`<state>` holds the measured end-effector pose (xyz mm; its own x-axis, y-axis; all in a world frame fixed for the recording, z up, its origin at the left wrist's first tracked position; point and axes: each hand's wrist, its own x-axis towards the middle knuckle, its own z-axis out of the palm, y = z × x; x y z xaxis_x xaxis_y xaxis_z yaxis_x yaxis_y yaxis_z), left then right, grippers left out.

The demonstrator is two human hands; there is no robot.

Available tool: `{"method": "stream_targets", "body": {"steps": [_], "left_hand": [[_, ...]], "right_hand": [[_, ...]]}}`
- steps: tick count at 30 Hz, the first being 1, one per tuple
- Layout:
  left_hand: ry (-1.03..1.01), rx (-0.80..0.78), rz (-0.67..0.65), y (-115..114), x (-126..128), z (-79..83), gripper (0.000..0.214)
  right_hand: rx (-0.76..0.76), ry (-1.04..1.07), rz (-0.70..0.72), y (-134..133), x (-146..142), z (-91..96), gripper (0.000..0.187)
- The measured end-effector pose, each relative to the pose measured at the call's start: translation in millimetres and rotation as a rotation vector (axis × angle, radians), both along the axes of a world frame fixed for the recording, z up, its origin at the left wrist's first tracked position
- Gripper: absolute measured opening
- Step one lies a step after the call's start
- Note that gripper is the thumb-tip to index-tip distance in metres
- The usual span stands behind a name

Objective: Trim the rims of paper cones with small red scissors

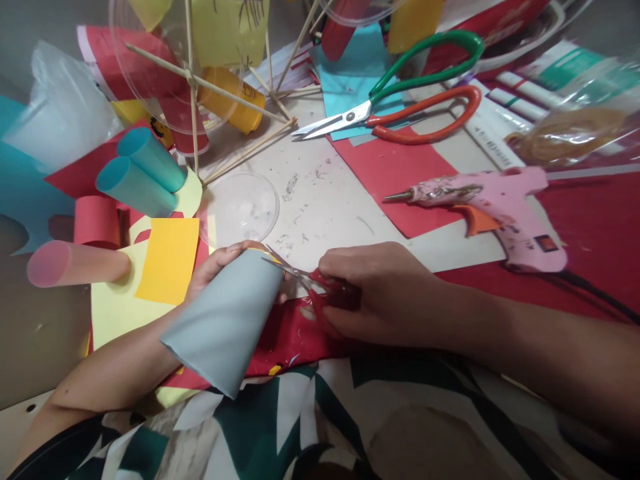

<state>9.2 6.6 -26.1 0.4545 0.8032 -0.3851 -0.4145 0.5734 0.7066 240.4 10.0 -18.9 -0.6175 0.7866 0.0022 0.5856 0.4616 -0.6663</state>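
Note:
A curved sheet of grey-blue paper [225,317] is held by my left hand [217,263], whose fingers wrap behind it and show only in part. Along its upper edge runs a thin strip of yellow. My right hand [373,287] grips a small pair of red-handled scissors [323,287]. Their blades are parted and lie across the paper's upper right corner, close to my left fingertips.
A pink glue gun [480,200] and large green-and-red-handled scissors [390,107] lie to the right. Wooden sticks [240,100] stand at the back. Several paper tubes [140,183] and a yellow paper piece [170,260] are on the left. A clear plastic lid [245,207] lies mid-table.

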Motion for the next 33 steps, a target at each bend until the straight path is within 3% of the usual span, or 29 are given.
{"method": "stream_targets", "body": {"steps": [5,16,18,23,27,33], "left_hand": [[0.008,0.076,-0.034,0,0,2.7,0.033],[-0.095,-0.028,-0.147,2,-2,7.3,0.029],[-0.095,-0.032,-0.140,2,-2,8.3,0.029],[-0.107,-0.028,-0.089,3,4,16.3,0.027],[-0.170,-0.064,-0.070,5,3,16.6,0.030],[-0.275,-0.103,-0.324,5,-2,18.4,0.050]], "right_hand": [[-0.001,0.008,0.027,0,0,2.0,0.030],[-0.027,0.185,0.045,-1,-1,-1.9,0.026],[-0.168,0.301,0.088,0,0,-1.4,0.030],[-0.825,0.573,0.198,6,3,5.5,0.039],[-1.121,0.708,0.263,13,7,2.0,0.049],[-1.497,0.776,0.392,15,8,-9.1,0.052]]}}
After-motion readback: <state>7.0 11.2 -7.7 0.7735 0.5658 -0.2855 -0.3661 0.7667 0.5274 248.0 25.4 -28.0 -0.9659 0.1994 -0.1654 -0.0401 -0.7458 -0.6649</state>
